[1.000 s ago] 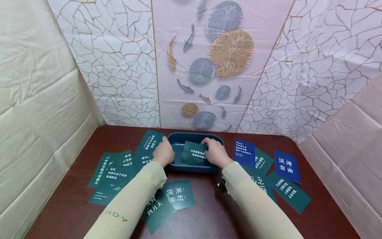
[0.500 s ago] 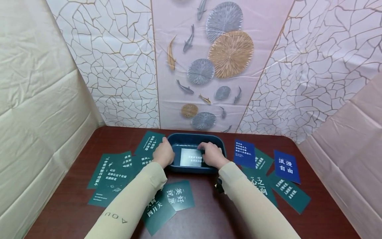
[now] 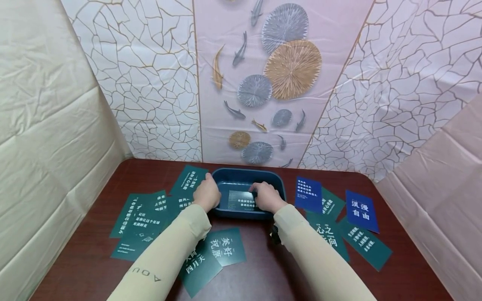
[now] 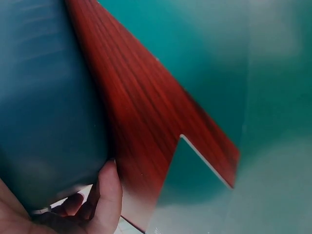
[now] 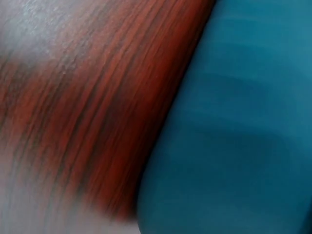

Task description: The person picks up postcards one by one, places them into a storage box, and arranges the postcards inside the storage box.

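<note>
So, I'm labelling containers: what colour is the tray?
Dark blue tray, clearest in the head view.

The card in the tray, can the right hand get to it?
It looks like yes: the tray is open on top, and the right hand reaches in at the card's right end. No other card covers it. I can't tell if they touch.

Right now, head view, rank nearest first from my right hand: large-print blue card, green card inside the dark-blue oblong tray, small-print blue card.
1. Green card, inside the tray.
2. Small-print blue card, right of tray.
3. Large-print blue card, farther right.
</note>
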